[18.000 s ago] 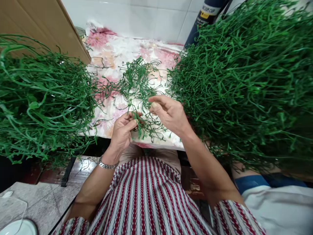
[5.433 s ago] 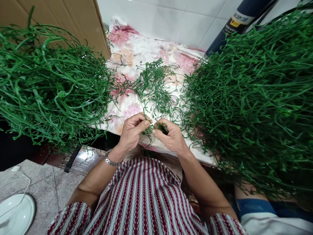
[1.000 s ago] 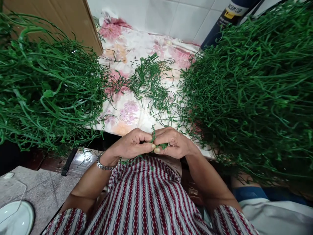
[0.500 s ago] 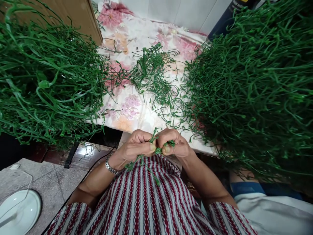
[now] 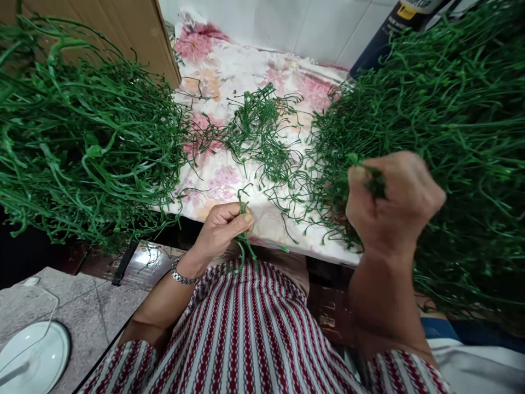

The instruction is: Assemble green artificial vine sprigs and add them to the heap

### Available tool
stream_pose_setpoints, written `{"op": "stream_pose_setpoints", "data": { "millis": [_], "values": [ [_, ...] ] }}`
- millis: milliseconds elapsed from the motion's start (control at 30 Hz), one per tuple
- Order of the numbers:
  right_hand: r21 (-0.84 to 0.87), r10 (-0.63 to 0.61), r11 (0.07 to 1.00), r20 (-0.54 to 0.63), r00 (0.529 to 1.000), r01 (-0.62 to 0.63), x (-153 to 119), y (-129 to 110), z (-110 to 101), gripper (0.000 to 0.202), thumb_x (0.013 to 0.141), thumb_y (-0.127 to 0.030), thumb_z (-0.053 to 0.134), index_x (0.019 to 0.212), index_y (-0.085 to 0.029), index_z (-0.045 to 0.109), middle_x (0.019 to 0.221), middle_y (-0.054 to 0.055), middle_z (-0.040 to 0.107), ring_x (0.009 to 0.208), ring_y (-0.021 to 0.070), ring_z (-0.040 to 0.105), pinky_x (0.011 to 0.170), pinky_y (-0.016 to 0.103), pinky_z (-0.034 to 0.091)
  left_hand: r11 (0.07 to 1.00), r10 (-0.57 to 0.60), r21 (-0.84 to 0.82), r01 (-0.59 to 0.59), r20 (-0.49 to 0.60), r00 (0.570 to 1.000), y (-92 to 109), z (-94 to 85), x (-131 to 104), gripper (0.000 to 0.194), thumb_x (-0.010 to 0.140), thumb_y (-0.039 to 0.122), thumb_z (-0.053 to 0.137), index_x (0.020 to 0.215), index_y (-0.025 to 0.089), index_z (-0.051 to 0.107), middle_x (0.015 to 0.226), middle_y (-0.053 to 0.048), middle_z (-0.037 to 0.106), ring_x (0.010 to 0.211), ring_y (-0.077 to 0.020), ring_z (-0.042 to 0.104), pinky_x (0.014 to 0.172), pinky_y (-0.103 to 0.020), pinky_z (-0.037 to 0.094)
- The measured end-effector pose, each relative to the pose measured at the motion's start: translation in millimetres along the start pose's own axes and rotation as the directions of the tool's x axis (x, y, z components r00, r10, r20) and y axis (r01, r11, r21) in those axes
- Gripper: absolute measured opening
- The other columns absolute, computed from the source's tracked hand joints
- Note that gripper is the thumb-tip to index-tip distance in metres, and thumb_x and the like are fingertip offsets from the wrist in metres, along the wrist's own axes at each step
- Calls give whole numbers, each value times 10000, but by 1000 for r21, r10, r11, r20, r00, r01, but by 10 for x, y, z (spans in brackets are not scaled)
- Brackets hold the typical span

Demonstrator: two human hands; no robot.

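Observation:
My left hand (image 5: 217,230), with a metal watch at the wrist, is closed near the table's front edge. Between its thumb and fingers it pinches a few thin green plastic-looking stems (image 5: 243,249), some hanging below the thumb. My right hand (image 5: 404,200), slightly blurred, is a fist in front of the large right-hand heap of green stems (image 5: 463,164). Bits of a small green bunch (image 5: 375,183) show inside that fist; the rest is hidden by the fingers. Between the heaps lies a looser scatter of stems (image 5: 262,128).
Another big heap of green stems (image 5: 98,137) fills the left, before a cardboard box (image 5: 135,33). A flowered cloth (image 5: 229,183) covers the table. A dark cylinder (image 5: 379,44) leans at back right. Low left is a round white base (image 5: 45,355) with a cord.
My hands were together at the table edge and are now apart. The right has swung up and right to the heap with its bunch; the left keeps its stems, slightly higher and further left.

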State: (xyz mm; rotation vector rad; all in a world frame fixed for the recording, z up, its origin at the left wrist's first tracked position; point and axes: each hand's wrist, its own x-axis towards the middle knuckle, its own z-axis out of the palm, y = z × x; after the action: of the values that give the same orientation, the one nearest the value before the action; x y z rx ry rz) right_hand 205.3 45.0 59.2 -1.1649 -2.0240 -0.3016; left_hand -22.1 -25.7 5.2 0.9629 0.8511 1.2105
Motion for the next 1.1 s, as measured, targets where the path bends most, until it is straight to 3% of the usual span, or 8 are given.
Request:
{"op": "stream_pose_setpoints", "data": {
  "millis": [67,167,300,400,533,667,833,1100],
  "values": [
    [-342,49,940,142,989,3,89,128,33,118,831,-300,524,891,-208,566,846,118,607,874,268,526,760,440,397,1000,-30,7,30,-47,998,-7,34,26,285,764,360,614,592,139,565,544,-5,517,517,-91,458,496,-225,343],
    [-416,97,906,377,921,74,83,240,79,285,787,-339,587,1020,-179,561,1005,149,612,1038,333,489,847,490,373,998,-63,0,64,-106,992,-1,53,51,279,763,366,617,606,137,589,566,-15,554,534,-95,484,501,-216,367],
    [-285,16,956,298,955,73,-29,149,-22,286,811,-328,568,1055,-180,582,1077,128,626,1053,297,518,912,462,375,999,-41,15,44,-159,986,-19,33,76,264,749,360,637,620,131,612,615,-21,574,573,-94,500,539,-211,385],
    [56,-31,998,171,985,22,-105,-162,-76,143,839,-249,531,943,-208,619,909,56,666,895,203,585,814,362,445,1000,-8,25,13,-209,978,-52,72,101,244,741,358,649,646,136,613,660,-8,557,569,-80,477,539,-205,378],
    [500,-197,864,437,878,-55,-248,-632,137,144,830,-291,552,894,-171,600,845,60,631,790,170,570,728,313,460,997,71,-5,-75,-276,958,-109,184,124,187,735,327,662,688,155,605,717,14,504,610,-69,447,570,-192,370],
    [590,-118,776,485,866,-224,-400,-751,404,154,855,-308,524,827,-164,572,746,40,569,726,151,524,680,285,426,996,72,-27,-84,-300,951,-139,209,111,206,721,318,678,654,148,583,697,18,484,655,-75,438,620,-191,362],
    [686,-132,624,564,815,-374,-445,-683,438,171,854,-323,532,783,-168,517,679,-17,516,624,99,463,605,218,366,996,-28,-87,5,-267,963,-116,159,96,327,715,347,682,565,141,478,572,42,425,551,-58,365,545,-192,311],
    [668,-3,597,556,831,-445,-525,-846,454,299,898,-305,422,626,-184,393,573,-45,362,535,86,350,555,226,289,995,40,-71,-70,-359,932,-221,239,128,365,733,356,663,560,150,416,518,57,388,487,-43,315,466,-179,266]
  ]
}}
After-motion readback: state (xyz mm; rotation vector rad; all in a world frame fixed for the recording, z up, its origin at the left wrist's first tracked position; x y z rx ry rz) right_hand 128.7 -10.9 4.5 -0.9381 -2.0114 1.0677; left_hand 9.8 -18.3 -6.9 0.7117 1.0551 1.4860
